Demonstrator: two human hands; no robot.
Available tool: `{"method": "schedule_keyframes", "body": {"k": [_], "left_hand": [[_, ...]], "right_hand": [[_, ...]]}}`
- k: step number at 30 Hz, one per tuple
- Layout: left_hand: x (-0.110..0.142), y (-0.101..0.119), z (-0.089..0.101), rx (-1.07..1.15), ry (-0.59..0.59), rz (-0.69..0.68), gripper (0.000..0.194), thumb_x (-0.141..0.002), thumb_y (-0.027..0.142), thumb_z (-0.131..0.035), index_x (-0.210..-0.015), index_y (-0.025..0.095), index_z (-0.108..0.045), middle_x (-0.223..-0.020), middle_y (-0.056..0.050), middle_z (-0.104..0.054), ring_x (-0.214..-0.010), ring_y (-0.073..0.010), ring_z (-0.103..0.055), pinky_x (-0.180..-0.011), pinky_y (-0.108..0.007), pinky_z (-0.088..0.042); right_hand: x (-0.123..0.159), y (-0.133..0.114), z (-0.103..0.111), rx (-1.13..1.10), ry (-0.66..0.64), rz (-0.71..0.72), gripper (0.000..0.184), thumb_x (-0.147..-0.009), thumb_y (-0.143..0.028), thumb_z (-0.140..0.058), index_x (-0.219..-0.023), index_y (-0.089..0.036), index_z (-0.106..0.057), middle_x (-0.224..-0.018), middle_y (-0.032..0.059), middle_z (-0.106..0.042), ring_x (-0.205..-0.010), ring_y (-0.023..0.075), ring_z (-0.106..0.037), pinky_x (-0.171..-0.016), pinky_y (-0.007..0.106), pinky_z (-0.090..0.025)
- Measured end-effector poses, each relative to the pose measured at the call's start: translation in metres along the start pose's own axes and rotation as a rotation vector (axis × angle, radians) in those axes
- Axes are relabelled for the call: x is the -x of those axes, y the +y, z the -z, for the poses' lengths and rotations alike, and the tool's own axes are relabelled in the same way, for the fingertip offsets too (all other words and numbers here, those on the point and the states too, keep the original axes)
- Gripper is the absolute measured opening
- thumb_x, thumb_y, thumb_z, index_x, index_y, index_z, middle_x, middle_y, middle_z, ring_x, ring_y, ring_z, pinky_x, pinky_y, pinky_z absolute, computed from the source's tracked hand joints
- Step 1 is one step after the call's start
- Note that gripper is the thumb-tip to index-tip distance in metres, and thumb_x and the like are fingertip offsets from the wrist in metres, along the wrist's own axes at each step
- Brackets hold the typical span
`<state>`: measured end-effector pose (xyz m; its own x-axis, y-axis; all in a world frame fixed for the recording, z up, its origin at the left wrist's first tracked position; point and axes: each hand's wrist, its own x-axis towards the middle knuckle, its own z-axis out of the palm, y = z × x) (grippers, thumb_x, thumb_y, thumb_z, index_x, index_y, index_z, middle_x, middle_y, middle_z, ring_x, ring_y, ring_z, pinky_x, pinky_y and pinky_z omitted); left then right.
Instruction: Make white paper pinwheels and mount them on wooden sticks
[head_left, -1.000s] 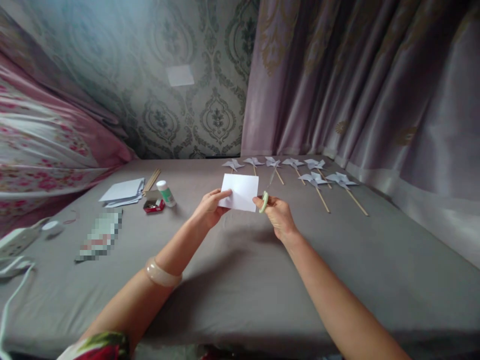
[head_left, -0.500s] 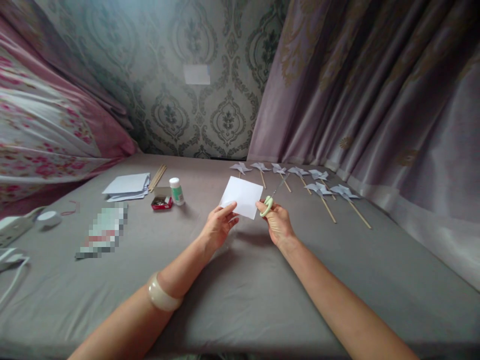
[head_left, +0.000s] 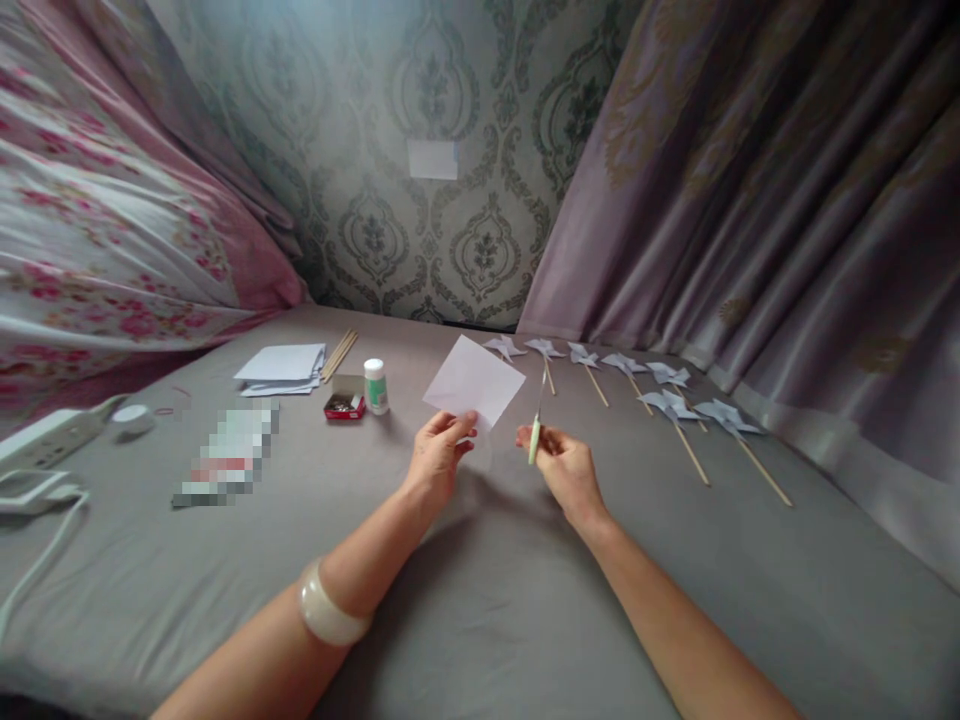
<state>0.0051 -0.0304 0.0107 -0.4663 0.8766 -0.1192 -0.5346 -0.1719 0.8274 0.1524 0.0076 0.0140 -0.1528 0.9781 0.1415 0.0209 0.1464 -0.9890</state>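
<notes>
My left hand (head_left: 441, 455) pinches a square sheet of white paper (head_left: 474, 378) by its lower corner, thumb on top. The paper is held above the cloth, turned so that one corner points away from me. My right hand (head_left: 564, 465) grips a pair of scissors (head_left: 535, 435) by the pale green handle, the thin blades pointing up and away. The scissors are to the right of the paper and apart from it. Behind, several white paper pinwheels (head_left: 670, 405) on wooden sticks lie in rows on the grey cloth.
To the left lie stacked white paper (head_left: 281, 365), wooden sticks (head_left: 340, 355), an open red box (head_left: 345, 406) of small metal pieces, and a white-and-green bottle (head_left: 376, 387). A blurred-out packet (head_left: 229, 455) and a power strip (head_left: 52, 440) are farther left. Curtains (head_left: 675, 200) hang at right.
My left hand has turned the paper from lying square to me until a corner points away. My right hand has moved off the paper's edge with the scissors. The view has swung left.
</notes>
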Motion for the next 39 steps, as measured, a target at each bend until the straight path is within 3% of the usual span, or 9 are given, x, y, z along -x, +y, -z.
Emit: {"method": "schedule_keyframes", "body": {"k": [5,13,21,29,39], "left_hand": [[-0.003,0.009,0.001,0.042,0.027,0.028,0.037,-0.043,0.029,-0.087,-0.059,0.015,-0.056,-0.061,0.004,-0.058,-0.057,-0.0059,-0.054,-0.052,-0.017,-0.039],[0.002,0.013,-0.002,0.084,0.051,0.056,0.033,-0.044,0.023,-0.086,-0.062,0.015,-0.059,-0.063,0.002,-0.061,-0.057,-0.007,-0.057,-0.052,-0.018,-0.042],[0.011,0.011,-0.006,0.001,0.077,0.04,0.028,-0.049,0.025,-0.084,-0.063,0.013,-0.062,-0.063,-0.001,-0.063,-0.058,-0.0085,-0.057,-0.052,-0.019,-0.041],[0.015,0.009,-0.007,-0.046,0.069,0.03,0.028,-0.054,0.028,-0.082,-0.066,0.013,-0.061,-0.064,-0.002,-0.065,-0.062,-0.0109,-0.061,-0.054,-0.019,-0.042],[0.017,0.011,-0.006,-0.048,0.039,0.019,0.027,-0.055,0.026,-0.08,-0.07,0.011,-0.063,-0.065,-0.002,-0.064,-0.06,-0.0104,-0.06,-0.054,-0.02,-0.041]], "right_hand": [[0.017,-0.005,0.013,0.125,-0.267,-0.086,0.04,-0.064,-0.054,-0.072,-0.063,-0.013,-0.07,-0.052,-0.0007,-0.057,-0.052,0.0106,-0.043,-0.048,0.023,-0.03],[0.032,-0.015,0.008,0.14,-0.566,-0.152,0.043,-0.073,-0.055,-0.063,-0.061,-0.014,-0.068,-0.044,-0.0062,-0.038,-0.046,0.0069,-0.025,-0.044,0.023,-0.019],[0.038,-0.013,0.004,0.181,-0.606,-0.105,0.052,-0.077,-0.061,-0.054,-0.059,-0.013,-0.065,-0.049,-0.003,-0.044,-0.047,0.0083,-0.033,-0.046,0.023,-0.028],[0.034,-0.01,0.007,0.236,-0.623,-0.175,0.059,-0.07,-0.07,-0.058,-0.063,-0.012,-0.063,-0.059,0.0045,-0.06,-0.051,0.0102,-0.045,-0.048,0.023,-0.035],[0.033,-0.01,0.008,0.282,-0.62,-0.189,0.058,-0.069,-0.07,-0.057,-0.063,-0.013,-0.063,-0.058,0.0045,-0.06,-0.049,0.0094,-0.043,-0.047,0.024,-0.032]]}}
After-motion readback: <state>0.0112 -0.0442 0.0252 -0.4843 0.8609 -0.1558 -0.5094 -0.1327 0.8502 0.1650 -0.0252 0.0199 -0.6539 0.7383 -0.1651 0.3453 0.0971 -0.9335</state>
